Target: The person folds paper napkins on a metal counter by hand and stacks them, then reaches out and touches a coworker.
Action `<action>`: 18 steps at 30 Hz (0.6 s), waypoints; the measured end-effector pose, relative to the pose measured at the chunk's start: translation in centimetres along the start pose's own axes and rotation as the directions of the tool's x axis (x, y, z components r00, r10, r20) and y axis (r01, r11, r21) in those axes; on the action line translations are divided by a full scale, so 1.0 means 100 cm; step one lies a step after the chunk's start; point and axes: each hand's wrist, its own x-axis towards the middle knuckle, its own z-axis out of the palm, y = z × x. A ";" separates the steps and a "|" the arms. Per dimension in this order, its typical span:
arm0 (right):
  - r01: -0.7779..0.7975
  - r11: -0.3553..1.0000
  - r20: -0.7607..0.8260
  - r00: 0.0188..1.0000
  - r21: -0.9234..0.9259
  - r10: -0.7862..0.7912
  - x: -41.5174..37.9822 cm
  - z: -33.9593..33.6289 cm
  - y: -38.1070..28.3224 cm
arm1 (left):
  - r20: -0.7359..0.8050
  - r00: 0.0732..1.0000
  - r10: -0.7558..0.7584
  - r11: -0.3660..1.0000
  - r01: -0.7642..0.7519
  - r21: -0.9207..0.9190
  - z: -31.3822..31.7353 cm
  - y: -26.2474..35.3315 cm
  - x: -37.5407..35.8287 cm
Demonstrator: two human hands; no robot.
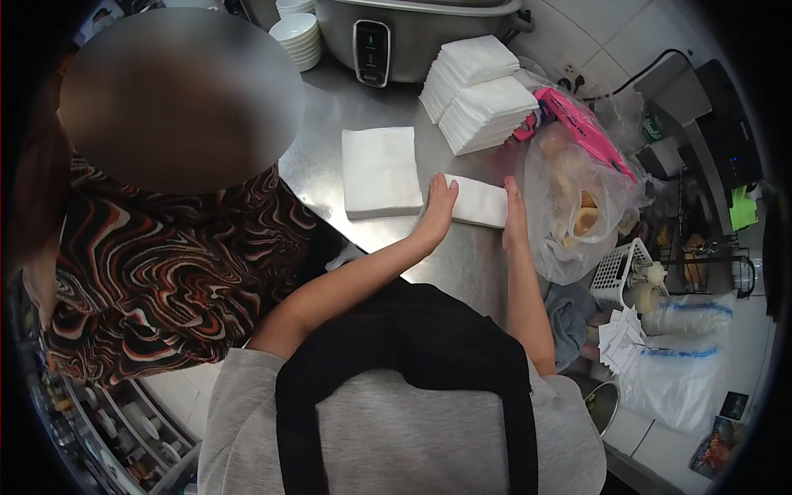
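A small stack of folded white paper napkins (479,202) lies on the steel counter between my hands. My left hand (439,209) presses its left end, fingers straight and thumb near the top edge. Against the right end, my right hand (515,216) is held upright with its fingers together. Just left of my left hand sits a wider stack of unfolded napkins (381,171). Farther back stand taller piles of folded napkins (487,110).
A large grey cooker (445,41) stands at the back, beside stacked white bowls (299,41). To the right are a clear plastic bag with bread (569,214), a pink package (582,128) and a white basket (619,268). Another person in a patterned garment (165,272) is close on the left.
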 end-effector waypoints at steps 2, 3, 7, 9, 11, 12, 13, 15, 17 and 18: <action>-0.070 0.996 -0.026 0.997 0.048 0.071 0.000 0.000 -0.006 | 0.041 0.995 0.087 0.975 -0.094 0.203 -0.006 0.003 0.000; 0.088 0.989 -0.032 0.995 -0.119 -0.092 0.003 -0.009 -0.005 | 0.029 0.995 0.092 0.974 -0.096 0.205 -0.013 0.010 -0.006; 0.380 0.851 0.050 0.920 -0.364 -0.389 -0.022 0.013 -0.049 | 0.342 0.872 0.351 0.791 -0.471 0.390 -0.059 0.051 -0.042; 0.557 0.672 0.176 0.817 -0.488 -0.548 -0.027 0.027 -0.052 | 0.318 0.831 0.456 0.620 -0.553 0.557 -0.082 0.058 -0.053; 0.642 0.597 0.418 0.767 -0.482 -0.488 -0.039 0.060 -0.055 | 0.284 0.861 0.421 0.533 -0.489 0.691 -0.102 0.056 -0.059; 0.656 0.597 0.432 0.754 -0.462 -0.495 -0.043 0.075 -0.053 | 0.255 0.884 0.393 0.436 -0.423 0.794 -0.110 0.054 -0.061; 0.673 0.590 0.513 0.732 -0.446 -0.448 -0.047 0.090 -0.050 | 0.247 0.914 0.322 0.406 -0.369 0.836 -0.117 0.049 -0.062; 0.722 0.551 0.640 0.664 -0.417 -0.386 -0.046 0.113 -0.042 | 0.291 0.943 0.163 0.295 -0.328 0.897 -0.127 0.041 -0.067; 0.745 0.553 0.676 0.627 -0.374 -0.388 -0.051 0.138 -0.047 | 0.313 0.927 0.208 0.284 -0.363 0.888 -0.132 0.044 -0.082; 0.755 0.573 0.691 0.599 -0.319 -0.405 -0.054 0.151 -0.055 | 0.303 0.923 0.237 0.325 -0.370 0.870 -0.134 0.046 -0.092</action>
